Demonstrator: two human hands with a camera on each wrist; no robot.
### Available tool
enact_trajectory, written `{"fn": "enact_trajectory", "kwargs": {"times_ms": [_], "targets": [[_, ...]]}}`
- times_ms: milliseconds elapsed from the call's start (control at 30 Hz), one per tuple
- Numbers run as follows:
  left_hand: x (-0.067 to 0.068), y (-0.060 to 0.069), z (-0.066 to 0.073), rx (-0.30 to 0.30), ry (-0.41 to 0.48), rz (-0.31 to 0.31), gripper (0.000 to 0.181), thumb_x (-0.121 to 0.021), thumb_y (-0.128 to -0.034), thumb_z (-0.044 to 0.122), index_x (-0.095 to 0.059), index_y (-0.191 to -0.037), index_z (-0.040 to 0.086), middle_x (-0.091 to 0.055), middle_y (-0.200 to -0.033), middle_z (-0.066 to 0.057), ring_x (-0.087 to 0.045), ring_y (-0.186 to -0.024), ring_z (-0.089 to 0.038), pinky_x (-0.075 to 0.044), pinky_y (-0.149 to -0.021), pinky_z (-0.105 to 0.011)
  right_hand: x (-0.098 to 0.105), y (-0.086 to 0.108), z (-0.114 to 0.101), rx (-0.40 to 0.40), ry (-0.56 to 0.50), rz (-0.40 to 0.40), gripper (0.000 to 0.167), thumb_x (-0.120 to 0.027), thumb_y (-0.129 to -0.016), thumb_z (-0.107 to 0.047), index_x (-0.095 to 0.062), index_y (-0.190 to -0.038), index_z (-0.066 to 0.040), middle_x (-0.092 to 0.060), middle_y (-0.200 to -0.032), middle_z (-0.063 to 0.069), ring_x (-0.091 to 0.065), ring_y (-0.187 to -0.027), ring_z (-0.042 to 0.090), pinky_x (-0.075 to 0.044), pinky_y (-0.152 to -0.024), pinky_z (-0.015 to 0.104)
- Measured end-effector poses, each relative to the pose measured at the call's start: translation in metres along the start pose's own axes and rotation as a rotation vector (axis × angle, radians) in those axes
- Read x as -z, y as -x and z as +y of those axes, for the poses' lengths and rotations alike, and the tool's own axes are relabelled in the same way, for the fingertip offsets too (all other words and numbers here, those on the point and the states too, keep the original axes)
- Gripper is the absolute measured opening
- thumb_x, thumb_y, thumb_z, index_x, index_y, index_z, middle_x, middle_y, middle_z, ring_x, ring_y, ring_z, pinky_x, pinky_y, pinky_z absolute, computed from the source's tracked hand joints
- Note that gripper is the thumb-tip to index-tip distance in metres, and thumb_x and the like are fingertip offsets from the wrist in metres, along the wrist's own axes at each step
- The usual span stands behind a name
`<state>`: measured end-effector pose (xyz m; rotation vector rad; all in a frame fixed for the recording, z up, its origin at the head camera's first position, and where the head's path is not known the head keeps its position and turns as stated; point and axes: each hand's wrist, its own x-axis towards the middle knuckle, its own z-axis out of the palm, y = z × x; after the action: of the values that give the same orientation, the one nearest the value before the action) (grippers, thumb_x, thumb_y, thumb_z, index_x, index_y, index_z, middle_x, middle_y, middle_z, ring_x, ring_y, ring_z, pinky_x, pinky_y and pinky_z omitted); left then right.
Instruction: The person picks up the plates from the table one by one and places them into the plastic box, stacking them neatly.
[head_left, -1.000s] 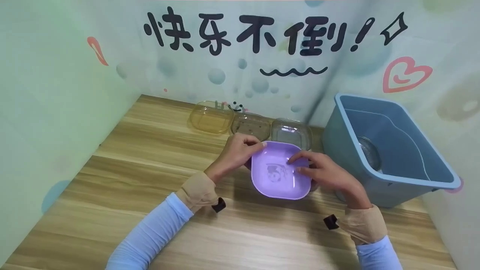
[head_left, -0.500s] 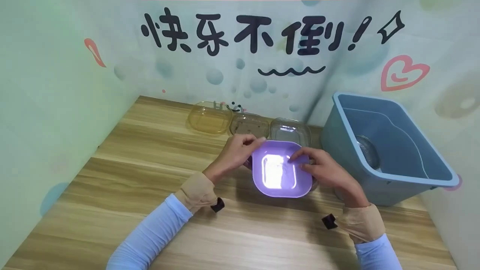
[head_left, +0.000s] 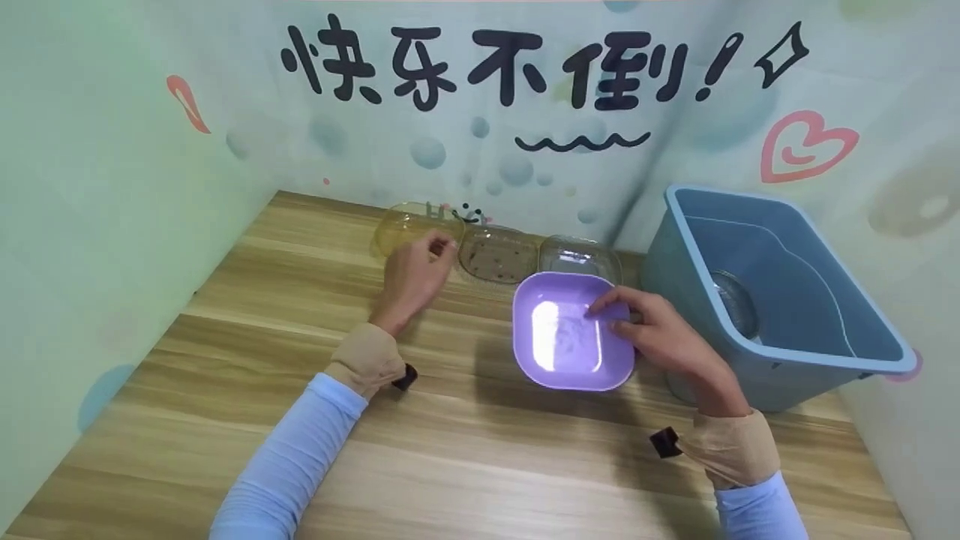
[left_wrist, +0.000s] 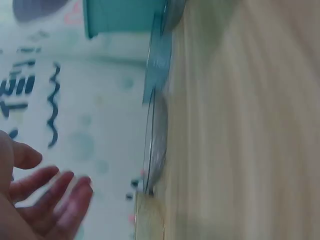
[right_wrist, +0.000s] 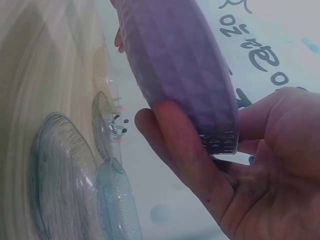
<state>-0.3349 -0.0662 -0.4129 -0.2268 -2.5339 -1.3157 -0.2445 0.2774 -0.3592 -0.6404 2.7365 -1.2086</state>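
The right hand (head_left: 667, 337) grips the right side of a purple square bowl (head_left: 562, 367), its inside turned up toward the head camera. From the right wrist view, fingers lie along the faceted outside of the bowl (right_wrist: 175, 60). Away to the left, the left hand (head_left: 416, 277) holds nothing and hovers over the near edge of an amber dish (head_left: 401, 229), partly hiding it. Its fingers hang loosely bent in the left wrist view, the hand (left_wrist: 50, 205) touching nothing there. Beside the amber dish stand a greyish dish (head_left: 499, 255) and a clear one (head_left: 577, 255).
A blue bin (head_left: 806, 356) at the right holds a clear round-looking item (head_left: 735, 304). Behind the wooden table (head_left: 262, 360) hangs a printed cloth (head_left: 360, 150). Low in the right wrist view lies a large ribbed clear dish (right_wrist: 65, 175).
The left hand has let go of the purple bowl and moved left toward the amber dish. The bowl has shifted slightly right and up in the right hand's grip.
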Motion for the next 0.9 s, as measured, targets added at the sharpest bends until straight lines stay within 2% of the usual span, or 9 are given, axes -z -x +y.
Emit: {"fn": "enact_trajectory", "kwargs": {"times_ms": [133, 267, 400, 500, 667, 833, 900], "targets": [[0.014, -0.009, -0.016, 0.068, -0.073, 0.068, 0.027, -0.059, -0.1022, 0.031, -0.07, -0.118, 0.012, -0.072, -0.12, -0.009, -0.066, -0.111, -0.029, -0.053, -0.092, -0.046, 0.004, 0.004, -0.004, -0.006, -0.008, 0.026, 0.027, -0.055, -0.096, 0.006, -0.07, -0.117, -0.004, -0.069, -0.124, 0.014, -0.058, -0.116, 0.028, -0.051, -0.09, 0.021], [0.021, -0.015, -0.031, 0.108, -0.087, 0.094, 0.032, -0.062, -0.1002, 0.028, -0.066, -0.127, 0.011, -0.053, -0.143, -0.019, -0.045, -0.133, -0.039, -0.044, -0.107, -0.053, 0.009, 0.008, -0.009, -0.025, -0.021, 0.052, 0.026, -0.056, -0.097, 0.005, -0.069, -0.118, -0.003, -0.067, -0.126, 0.016, -0.057, -0.114, 0.028, -0.053, -0.086, 0.02], [0.024, -0.018, -0.045, 0.163, -0.052, 0.045, 0.043, -0.06, -0.1017, 0.031, -0.059, -0.14, 0.012, -0.027, -0.159, -0.025, -0.029, -0.145, -0.047, -0.035, -0.117, -0.058, 0.013, 0.011, -0.013, -0.034, -0.038, 0.082, 0.026, -0.056, -0.097, 0.005, -0.067, -0.119, -0.001, -0.065, -0.128, 0.018, -0.058, -0.11, 0.028, -0.056, -0.081, 0.022], [0.027, -0.02, -0.053, 0.21, -0.03, -0.011, 0.05, -0.055, -0.1042, 0.037, -0.051, -0.148, 0.014, -0.017, -0.164, -0.028, -0.023, -0.15, -0.05, -0.029, -0.121, -0.063, 0.018, 0.015, -0.015, -0.035, -0.064, 0.102, 0.026, -0.056, -0.097, 0.005, -0.067, -0.12, 0.0, -0.064, -0.129, 0.02, -0.061, -0.102, 0.028, -0.059, -0.073, 0.025], [0.035, -0.023, -0.061, 0.247, -0.045, -0.081, 0.059, -0.044, -0.1063, 0.048, -0.041, -0.156, 0.016, -0.022, -0.165, -0.029, -0.023, -0.151, -0.051, -0.022, -0.122, -0.067, 0.032, 0.023, -0.02, -0.051, -0.067, 0.155, 0.026, -0.056, -0.1, 0.002, -0.065, -0.124, -0.002, -0.061, -0.13, 0.022, -0.065, -0.089, 0.025, -0.062, -0.064, 0.029], [0.038, -0.021, -0.064, 0.303, -0.028, -0.161, 0.072, -0.037, -0.1054, 0.059, -0.039, -0.158, 0.01, -0.03, -0.163, -0.024, -0.027, -0.151, -0.047, -0.023, -0.123, -0.064, 0.048, 0.035, -0.024, -0.094, -0.062, 0.228, 0.027, -0.057, -0.102, -0.003, -0.064, -0.127, -0.004, -0.06, -0.128, 0.018, -0.067, -0.091, 0.021, -0.064, -0.068, 0.03], [0.038, -0.02, -0.065, 0.328, -0.015, -0.174, 0.076, -0.037, -0.1048, 0.061, -0.04, -0.157, 0.007, -0.032, -0.163, -0.023, -0.028, -0.151, -0.045, -0.024, -0.124, -0.061, 0.055, 0.04, -0.027, -0.108, -0.058, 0.254, 0.027, -0.057, -0.102, -0.005, -0.063, -0.129, -0.004, -0.059, -0.129, 0.015, -0.066, -0.092, 0.02, -0.064, -0.069, 0.029]]}}
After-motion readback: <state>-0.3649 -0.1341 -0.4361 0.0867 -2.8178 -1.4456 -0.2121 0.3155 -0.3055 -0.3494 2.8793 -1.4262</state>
